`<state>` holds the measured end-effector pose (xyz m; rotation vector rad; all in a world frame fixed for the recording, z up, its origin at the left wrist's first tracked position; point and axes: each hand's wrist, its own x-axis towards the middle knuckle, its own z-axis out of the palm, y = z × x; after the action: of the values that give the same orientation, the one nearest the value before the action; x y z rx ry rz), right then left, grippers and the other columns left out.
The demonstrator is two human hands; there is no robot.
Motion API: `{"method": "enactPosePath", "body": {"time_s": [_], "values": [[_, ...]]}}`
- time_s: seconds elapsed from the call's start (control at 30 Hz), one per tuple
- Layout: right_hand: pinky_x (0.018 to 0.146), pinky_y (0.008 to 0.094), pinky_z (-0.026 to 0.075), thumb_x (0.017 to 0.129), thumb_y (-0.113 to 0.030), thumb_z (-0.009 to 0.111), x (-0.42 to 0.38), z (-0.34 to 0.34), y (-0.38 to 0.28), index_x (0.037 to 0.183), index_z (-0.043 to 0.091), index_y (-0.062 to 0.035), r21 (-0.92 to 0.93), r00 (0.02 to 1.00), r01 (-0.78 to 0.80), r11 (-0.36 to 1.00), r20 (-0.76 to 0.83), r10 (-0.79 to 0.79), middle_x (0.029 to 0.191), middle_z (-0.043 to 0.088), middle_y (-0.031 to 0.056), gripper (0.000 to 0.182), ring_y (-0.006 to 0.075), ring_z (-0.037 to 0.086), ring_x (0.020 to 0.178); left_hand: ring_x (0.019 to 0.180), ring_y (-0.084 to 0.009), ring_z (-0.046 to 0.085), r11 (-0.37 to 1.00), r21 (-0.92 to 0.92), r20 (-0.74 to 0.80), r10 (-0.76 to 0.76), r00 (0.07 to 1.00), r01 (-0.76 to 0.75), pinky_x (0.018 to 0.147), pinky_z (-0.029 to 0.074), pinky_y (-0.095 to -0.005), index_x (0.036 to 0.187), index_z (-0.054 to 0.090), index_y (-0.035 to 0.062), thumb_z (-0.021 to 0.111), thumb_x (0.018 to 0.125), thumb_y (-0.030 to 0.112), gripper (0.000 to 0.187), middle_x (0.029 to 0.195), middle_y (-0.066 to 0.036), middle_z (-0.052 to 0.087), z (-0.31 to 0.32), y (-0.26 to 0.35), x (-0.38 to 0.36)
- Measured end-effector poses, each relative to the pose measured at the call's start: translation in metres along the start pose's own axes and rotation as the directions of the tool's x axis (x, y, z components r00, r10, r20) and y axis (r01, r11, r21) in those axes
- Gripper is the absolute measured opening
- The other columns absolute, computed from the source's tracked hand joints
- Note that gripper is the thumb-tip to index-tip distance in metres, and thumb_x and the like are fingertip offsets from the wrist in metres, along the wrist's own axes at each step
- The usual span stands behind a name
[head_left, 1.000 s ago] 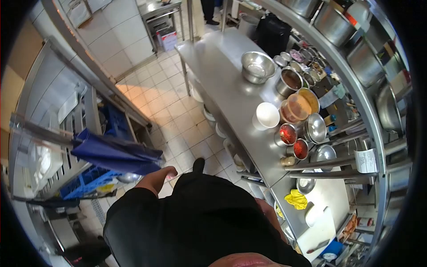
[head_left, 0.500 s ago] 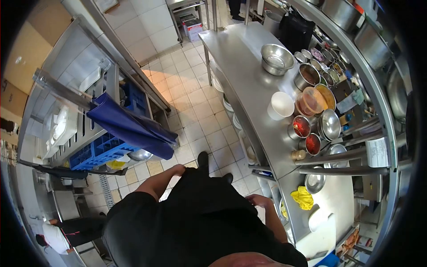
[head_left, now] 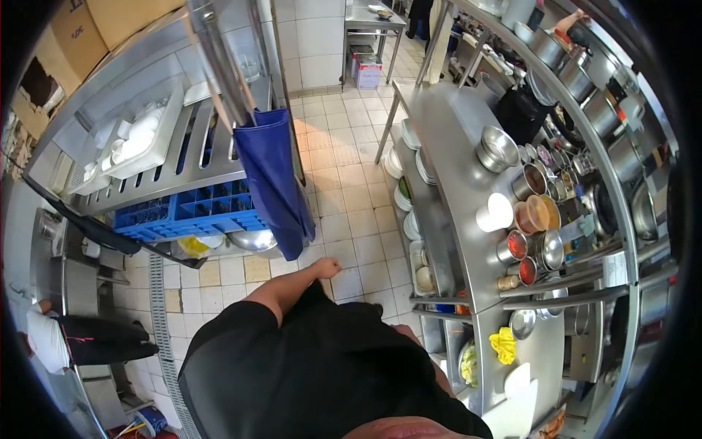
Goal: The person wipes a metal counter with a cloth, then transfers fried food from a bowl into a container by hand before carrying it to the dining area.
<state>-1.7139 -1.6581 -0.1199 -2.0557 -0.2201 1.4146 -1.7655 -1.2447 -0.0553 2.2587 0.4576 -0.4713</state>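
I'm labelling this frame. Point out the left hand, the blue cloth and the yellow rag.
left hand (head_left: pixel 327 268), head view, on the knuckles of the fist.
blue cloth (head_left: pixel 272 175), head view, on the middle of the hanging fabric.
yellow rag (head_left: pixel 504 344), head view, on the centre of the crumpled heap.

We've got the long steel counter (head_left: pixel 446 139) on our right with round metal bowls (head_left: pixel 498 148) on it, and the hanging blue cloth (head_left: pixel 272 179) ahead-left, above the tiled floor (head_left: pixel 344 183).

Commercial kitchen — long steel counter (head_left: pixel 446 139) with metal bowls (head_left: pixel 498 148) and sauce pots (head_left: pixel 517 245), stacked plates (head_left: pixel 409 135) on the shelf below, pans (head_left: pixel 578 77) on an overhead rack, blue dish crate (head_left: pixel 191 211), tiled floor (head_left: pixel 344 183).
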Motion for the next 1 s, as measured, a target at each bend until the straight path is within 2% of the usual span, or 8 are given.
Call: {"method": "enactPosePath", "body": {"time_s": [0.2,0.23,0.27,0.3,0.37,0.6,0.83,1.0], "values": [[0.041,0.0332,0.042,0.075,-0.021,0.046,-0.022,0.057,0.019,0.070,0.058,0.0000,-0.278,0.976,-0.012,0.961,-0.212,-0.049,0.060,0.058,0.0107,0.025,0.0198,0.054,0.044,0.077,-0.0343,0.058,0.998,0.062,0.145,0.024,0.989,-0.034,0.071,0.045,-0.0414,0.082,0.064,0.0033,0.048,0.076,0.036,0.037,0.084,-0.020,0.060,0.051,-0.152,-0.054],[0.044,0.0354,0.044,0.076,-0.022,0.048,-0.018,0.076,0.035,0.072,0.059,-0.0020,-0.544,0.977,0.101,0.833,-0.102,-0.185,0.064,0.059,0.0123,0.023,0.0211,0.056,0.048,0.073,-0.0349,0.058,0.825,0.397,0.344,0.273,0.898,-0.403,0.065,0.045,-0.0431,0.073,0.063,0.0034,0.048,0.074,0.033,0.033,0.078,-0.019,0.061,0.051,-0.174,-0.071],[0.047,0.0375,0.046,0.076,-0.024,0.050,-0.015,0.095,0.049,0.075,0.060,-0.0041,-0.751,0.949,0.216,0.624,0.010,-0.316,0.069,0.061,0.0138,0.022,0.0224,0.059,0.053,0.071,-0.0330,0.058,0.833,0.441,0.366,0.172,0.915,-0.333,0.063,0.045,-0.0436,0.073,0.062,0.0058,0.050,0.074,0.037,0.034,0.078,-0.014,0.062,0.087,-0.229,-0.075],[0.054,0.0384,0.048,0.076,-0.031,0.053,-0.005,0.118,0.068,0.082,0.061,-0.0067,-0.812,0.953,0.225,0.539,0.069,-0.293,0.077,0.062,0.0163,0.027,0.0258,0.061,0.065,0.075,-0.0294,0.059,0.931,0.326,0.527,-0.323,0.786,0.164,0.067,0.046,-0.0415,0.080,0.064,0.0084,0.052,0.074,0.043,0.037,0.084,-0.013,0.063,0.062,-0.215,-0.105],[0.076,0.0375,0.045,0.071,-0.032,0.052,-0.059,0.153,-0.013,0.089,0.064,-0.0054,-0.151,0.928,-0.312,0.938,-0.261,0.267,0.088,0.062,0.0193,0.034,0.0309,0.058,0.088,0.091,-0.0266,0.056,0.883,0.441,0.554,-0.406,0.726,0.157,0.078,0.045,-0.0377,0.105,0.060,0.0114,0.055,0.072,0.050,0.052,0.109,-0.014,0.056,0.125,-0.305,-0.110],[0.073,0.0335,0.046,0.071,-0.036,0.053,-0.095,0.165,-0.022,0.090,0.065,-0.0044,-0.022,0.909,-0.404,0.915,-0.127,0.398,0.085,0.064,0.0142,0.038,0.0269,0.060,0.078,0.064,-0.0235,0.061,0.904,0.178,0.518,-0.422,0.744,0.388,0.058,0.048,-0.0348,0.085,0.063,0.0042,0.050,0.077,0.034,0.033,0.069,-0.015,0.062,0.060,-0.249,-0.159],[0.080,0.0354,0.044,0.068,-0.040,0.055,-0.112,0.191,-0.027,0.093,0.063,-0.0043,-0.155,0.936,-0.265,0.952,-0.279,0.216,0.095,0.061,0.0158,0.044,0.0288,0.058,0.089,0.068,-0.0292,0.060,1.000,-0.005,0.170,0.024,0.985,-0.023,0.065,0.047,-0.0375,0.067,0.062,0.0039,0.053,0.071,0.036,0.033,0.069,-0.015,0.061,0.052,-0.176,-0.097],[0.081,0.0333,0.044,0.071,-0.039,0.055,-0.110,0.201,-0.003,0.093,0.064,-0.0059,-0.127,0.945,-0.128,0.984,-0.317,0.082,0.096,0.061,0.0146,0.041,0.0276,0.058,0.090,0.061,-0.0220,0.059,0.999,-0.049,0.250,0.000,0.968,0.013,0.059,0.046,-0.0341,0.070,0.062,0.0041,0.052,0.071,0.031,0.029,0.064,-0.012,0.061,0.056,-0.126,-0.091]]}}
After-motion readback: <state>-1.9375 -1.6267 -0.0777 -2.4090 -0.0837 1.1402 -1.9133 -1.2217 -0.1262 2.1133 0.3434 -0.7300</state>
